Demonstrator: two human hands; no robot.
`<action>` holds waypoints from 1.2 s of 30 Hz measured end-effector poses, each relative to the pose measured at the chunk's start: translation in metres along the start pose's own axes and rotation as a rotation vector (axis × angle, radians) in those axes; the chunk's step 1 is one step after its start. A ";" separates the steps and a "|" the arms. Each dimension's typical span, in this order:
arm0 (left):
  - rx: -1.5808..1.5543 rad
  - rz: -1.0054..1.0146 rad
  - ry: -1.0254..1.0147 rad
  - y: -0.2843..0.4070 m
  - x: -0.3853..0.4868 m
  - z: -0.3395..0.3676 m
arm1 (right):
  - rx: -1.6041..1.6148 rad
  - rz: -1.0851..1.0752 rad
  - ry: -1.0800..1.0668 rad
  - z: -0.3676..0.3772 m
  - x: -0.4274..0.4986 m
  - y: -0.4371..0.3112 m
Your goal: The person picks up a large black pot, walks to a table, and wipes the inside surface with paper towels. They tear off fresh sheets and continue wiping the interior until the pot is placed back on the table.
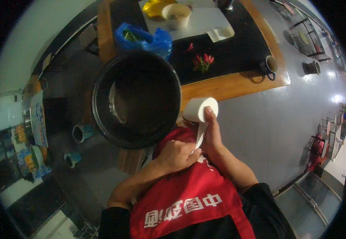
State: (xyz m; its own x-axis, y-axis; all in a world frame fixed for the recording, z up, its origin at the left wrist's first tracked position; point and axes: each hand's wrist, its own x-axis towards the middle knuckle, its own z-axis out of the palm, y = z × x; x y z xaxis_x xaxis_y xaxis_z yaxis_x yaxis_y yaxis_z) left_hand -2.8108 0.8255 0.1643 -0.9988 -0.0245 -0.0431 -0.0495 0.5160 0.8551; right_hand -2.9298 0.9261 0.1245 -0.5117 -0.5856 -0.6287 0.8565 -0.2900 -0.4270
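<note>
My right hand (213, 130) grips a roll of white tissue paper (195, 109), the thumb pressed against its end. From the roll a narrow strip of paper (201, 135) runs down to my left hand (177, 154), which pinches its lower part. Both hands are in front of a red apron (187, 191) bearing white writing. Just beyond and to the left of my left hand is a large, round, black, open-topped container (137, 98). A light patch shows on its inner wall; the picture does not settle whether it is a pot or a bin.
A wood-edged table (220, 87) with a black top lies ahead. On it are red chillies (203, 62), a blue plastic bag (144, 38) with greens, a pale bowl (176, 15), a gold-coloured dish (155, 8) and a mug (270, 64) near the corner. Planters (82, 133) stand at left.
</note>
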 end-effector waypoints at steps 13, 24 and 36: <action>-0.583 -0.818 0.873 -0.097 -0.076 -0.059 | -0.977 -0.476 -0.009 -0.162 0.198 -0.125; 0.603 -0.761 0.632 -0.255 -0.086 -0.137 | -1.391 -1.234 0.249 -0.113 0.151 -0.071; 0.778 -0.920 -0.020 -0.360 -0.056 -0.166 | -1.100 -0.528 0.313 -0.004 0.115 0.088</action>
State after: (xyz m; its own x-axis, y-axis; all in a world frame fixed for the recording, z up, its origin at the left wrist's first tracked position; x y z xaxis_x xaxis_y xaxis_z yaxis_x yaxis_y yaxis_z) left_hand -2.7372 0.4991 -0.0550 -0.5893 -0.6446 -0.4869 -0.7221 0.6906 -0.0402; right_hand -2.9131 0.8365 0.0119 -0.8969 -0.3429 -0.2791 0.1106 0.4371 -0.8926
